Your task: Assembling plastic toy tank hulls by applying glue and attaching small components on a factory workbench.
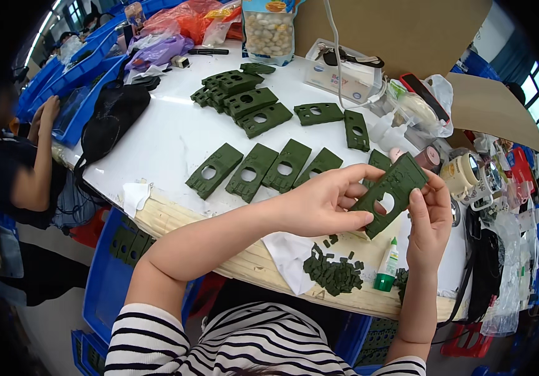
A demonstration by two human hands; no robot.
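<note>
Both hands hold one dark green flat plastic plate (393, 191) with a round hole, tilted above the table's front edge. My left hand (326, 200) grips its lower left side, thumb under and fingers over. My right hand (430, 216) pinches its right edge. Below lies a heap of small green plastic bits (333, 272) on a white cloth (287, 254), with a small green-capped glue bottle (387, 267) standing beside it. More green plates (258, 170) lie in a row on the white table (169, 135), and a stack of them (239, 95) sits further back.
A black bag (114, 113) lies at the table's left. Tissue box (343, 74), snack bag (269, 30), cardboard box (420, 31) and cups (464, 175) crowd the back and right. Blue crates (109, 276) stand below. Another person (28, 169) sits at left.
</note>
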